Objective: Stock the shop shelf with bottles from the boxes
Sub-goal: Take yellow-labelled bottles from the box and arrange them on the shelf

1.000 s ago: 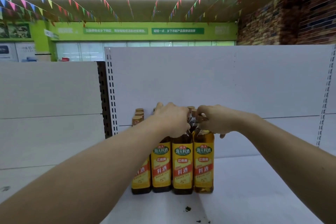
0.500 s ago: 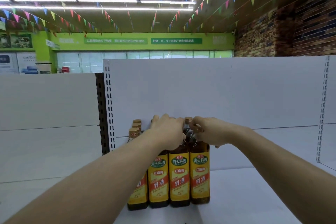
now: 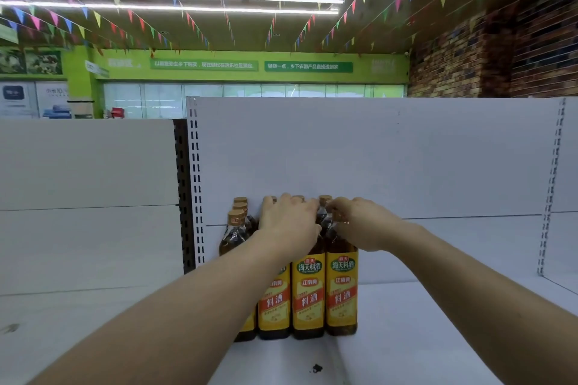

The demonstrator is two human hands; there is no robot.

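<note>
A block of bottles point(image 3: 308, 294) is stood upright on the white shelf point(image 3: 438, 337), close against its slotted left upright point(image 3: 197, 184); dark brown liquid is seen through amber walls under gold caps point(image 3: 236, 216). Yellow labels point(image 3: 275, 306) are printed 海天料酒 in a green oval, with 料酒 on a red band. The left hand point(image 3: 289, 225) is laid bent over the middle necks, its grip hidden, while the front right bottle point(image 3: 341, 297) is pinched at the neck by the curled right hand point(image 3: 364, 225).
</note>
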